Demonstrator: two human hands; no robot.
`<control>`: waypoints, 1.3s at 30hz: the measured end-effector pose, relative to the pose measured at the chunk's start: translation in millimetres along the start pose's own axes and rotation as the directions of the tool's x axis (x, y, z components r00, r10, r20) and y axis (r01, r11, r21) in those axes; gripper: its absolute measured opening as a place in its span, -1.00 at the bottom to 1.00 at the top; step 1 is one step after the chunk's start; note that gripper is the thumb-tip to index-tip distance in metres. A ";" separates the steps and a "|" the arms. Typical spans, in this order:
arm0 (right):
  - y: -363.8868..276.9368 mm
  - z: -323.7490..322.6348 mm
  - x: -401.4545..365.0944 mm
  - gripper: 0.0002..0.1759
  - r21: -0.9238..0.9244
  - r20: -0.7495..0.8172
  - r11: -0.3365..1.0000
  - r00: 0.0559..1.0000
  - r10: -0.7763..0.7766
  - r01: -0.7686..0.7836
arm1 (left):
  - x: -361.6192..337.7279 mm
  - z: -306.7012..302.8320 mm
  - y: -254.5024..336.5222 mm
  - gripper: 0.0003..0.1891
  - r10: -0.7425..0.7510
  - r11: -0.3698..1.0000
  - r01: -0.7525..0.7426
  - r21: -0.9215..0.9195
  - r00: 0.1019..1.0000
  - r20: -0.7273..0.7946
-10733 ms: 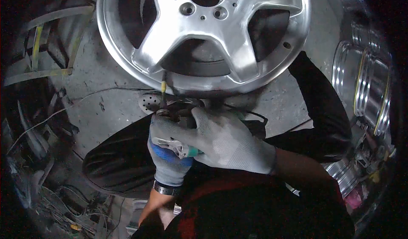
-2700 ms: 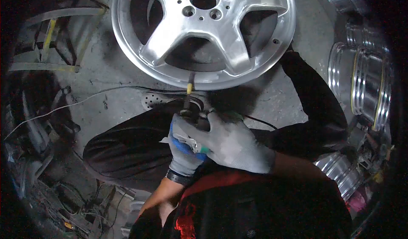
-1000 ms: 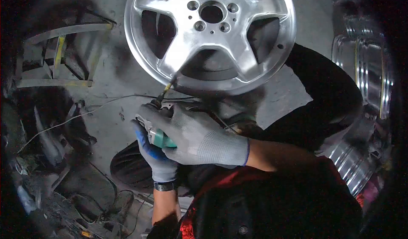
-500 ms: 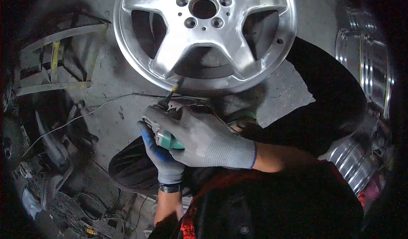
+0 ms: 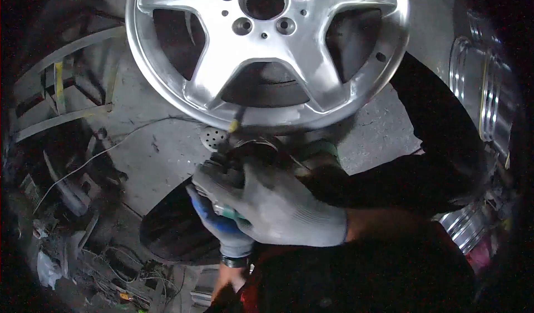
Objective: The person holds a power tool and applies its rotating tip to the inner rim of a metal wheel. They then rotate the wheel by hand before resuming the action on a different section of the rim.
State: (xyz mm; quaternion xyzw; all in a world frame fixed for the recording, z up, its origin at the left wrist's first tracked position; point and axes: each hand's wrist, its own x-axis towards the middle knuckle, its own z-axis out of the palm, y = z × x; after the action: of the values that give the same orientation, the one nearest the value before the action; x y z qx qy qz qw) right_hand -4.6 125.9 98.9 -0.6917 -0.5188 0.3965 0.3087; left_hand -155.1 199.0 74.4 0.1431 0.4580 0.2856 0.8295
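Note:
A silver five-spoke alloy wheel [image 5: 267, 51] faces me at the top of the view, some of its metal brushed and some shiny. Below it, both hands in grey gloves close around a green-bodied hand tool that looks like a die grinder [image 5: 223, 210]. Its slim shaft with a yellow band [image 5: 233, 126] points up at the wheel's lower rim, the dark tip overlapping it. My right hand [image 5: 272, 201] wraps over the top of the tool and hides much of it. My left hand [image 5: 219, 224], blue on the palm, supports it from underneath.
A round plate with holes [image 5: 213, 138] lies on the floor below the wheel. A metal frame [image 5: 67, 85] and piled scrap parts [image 5: 72, 190] are on the left, with a thin cable [image 5: 105, 154] crossing the floor. More shiny rims [image 5: 478, 90] stand at right.
The wheel appears larger and slightly higher in view. My hands and the tool sit a little lower and further right, and the perforated plate now shows beside the shaft.

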 end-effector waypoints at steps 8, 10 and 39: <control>-5.3 1.4 32.1 -0.09 0.006 0.072 0.997 0.995 -0.073 0.072 | 1.2 7.1 15.4 -0.43 0.324 0.813 -0.136 0.566 0.913 -0.247; -6.6 -1.6 33.0 -0.09 0.019 0.034 0.998 0.998 -0.061 0.060 | 4.6 -3.1 22.4 -0.39 0.137 0.990 -0.133 -0.055 0.988 0.069; 3.4 2.1 25.0 -0.11 0.011 0.107 1.000 0.994 -0.006 0.004 | 10.0 1.2 15.0 -0.41 0.213 0.955 -0.152 0.254 0.950 -0.230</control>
State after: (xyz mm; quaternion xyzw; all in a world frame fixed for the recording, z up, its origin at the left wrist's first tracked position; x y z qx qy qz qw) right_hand -1.1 149.0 89.2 -0.6665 -0.5342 0.4350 0.2851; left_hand -155.0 217.0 75.7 0.2437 0.5756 0.3218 0.7112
